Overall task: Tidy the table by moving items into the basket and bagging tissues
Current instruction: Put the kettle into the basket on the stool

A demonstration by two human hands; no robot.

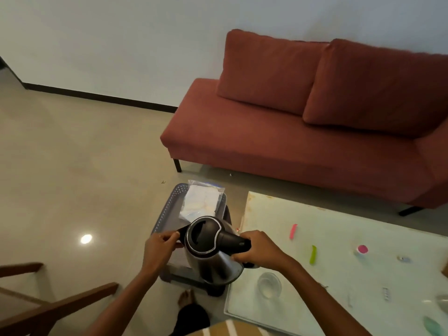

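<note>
Right hand (257, 248) grips the black plastic handle of the round steel kettle (213, 261); left hand (161, 246), fingers curled, pinches its spout; the kettle is over the grey perforated basket (167, 210), where a clear bag (203, 200) of tissues lies.

The pale glass-topped counter (339, 221) carries a pink plastic clip (293, 231), a green clip (313, 254), a pink-topped round pot (362, 249) and a clear glass bowl (269, 284). A grey perforated basket (167, 209) stands on the beige floor (72, 154) beside it.
</note>
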